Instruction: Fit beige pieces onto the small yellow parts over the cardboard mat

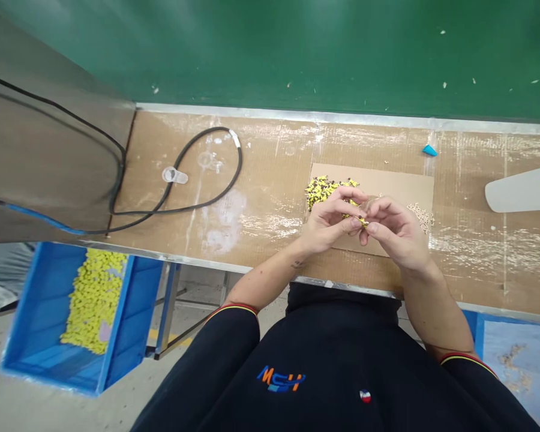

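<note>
Both hands meet above a flat cardboard sheet (pixel 387 180) on the bench. My left hand (pixel 330 221) pinches a small yellow and black piece (pixel 363 221) between thumb and fingers. The thumb and fingertips of my right hand (pixel 398 231) close at the other end of that piece, where a small pale tip shows. A pile of yellow and black pieces (pixel 320 189) lies on the sheet's left part, partly behind my left hand. Many tiny pale pieces (pixel 419 216) are spread on its right part, beside my right hand.
A black cable (pixel 198 206) loops over the left of the bench, near a clear plastic piece (pixel 180 176). A blue cap (pixel 429 150) lies behind the sheet; a white object (pixel 522 191) is at right. Blue bins (pixel 135 318) with yellow pieces (pixel 94 297) stand below left, another (pixel 479 330) below right.
</note>
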A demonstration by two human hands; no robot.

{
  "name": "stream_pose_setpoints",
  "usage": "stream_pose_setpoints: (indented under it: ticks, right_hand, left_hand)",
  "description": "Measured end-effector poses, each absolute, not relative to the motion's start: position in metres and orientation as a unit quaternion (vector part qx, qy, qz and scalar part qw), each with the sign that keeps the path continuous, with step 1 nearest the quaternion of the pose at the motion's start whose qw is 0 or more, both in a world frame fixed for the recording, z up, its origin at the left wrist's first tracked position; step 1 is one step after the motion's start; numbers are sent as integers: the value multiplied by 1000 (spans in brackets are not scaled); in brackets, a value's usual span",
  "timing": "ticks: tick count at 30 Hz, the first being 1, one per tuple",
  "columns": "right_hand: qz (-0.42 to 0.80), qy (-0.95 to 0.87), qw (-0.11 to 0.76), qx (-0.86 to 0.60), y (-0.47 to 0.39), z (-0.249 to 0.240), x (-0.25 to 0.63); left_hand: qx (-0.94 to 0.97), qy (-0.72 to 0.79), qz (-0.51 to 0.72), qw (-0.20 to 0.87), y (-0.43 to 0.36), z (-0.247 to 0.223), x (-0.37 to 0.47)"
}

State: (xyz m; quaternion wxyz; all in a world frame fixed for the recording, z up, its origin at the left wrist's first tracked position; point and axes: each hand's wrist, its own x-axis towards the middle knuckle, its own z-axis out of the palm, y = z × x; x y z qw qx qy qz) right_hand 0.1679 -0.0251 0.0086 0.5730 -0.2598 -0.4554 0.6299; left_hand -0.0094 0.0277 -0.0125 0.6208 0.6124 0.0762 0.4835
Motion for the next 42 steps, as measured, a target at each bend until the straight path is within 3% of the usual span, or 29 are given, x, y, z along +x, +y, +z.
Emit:
stream_pose_setpoints:
  ticks: [6,17,29,32,35,38,42]
  right_hand:
    - [574,-479,598,-288,-28,12,168]
    - [279,-632,618,-375,-30,6,167]
    - [226,-659,623,-355,-27,3,166]
    - [211,-664,621,-360,-23,-1,172]
    - [99,-656,618,-421,-17,-4,196]
    - [23,-610,564,-557,-13,-9,237]
    - [111,-549,370,-741,-13,-22,288]
  left_hand:
    - [649,80,515,554,30,-11,-8]
    - [751,132,547,345,31,8,-11]
    - [780,133,524,316,35,19,-18]
    - [791,182,513,280,50,22,-38]
    - [786,331,501,148,79,16,-79]
    - [736,551,385,80,107,2,-126]
    - [682,685,229,115,122,-12,-156]
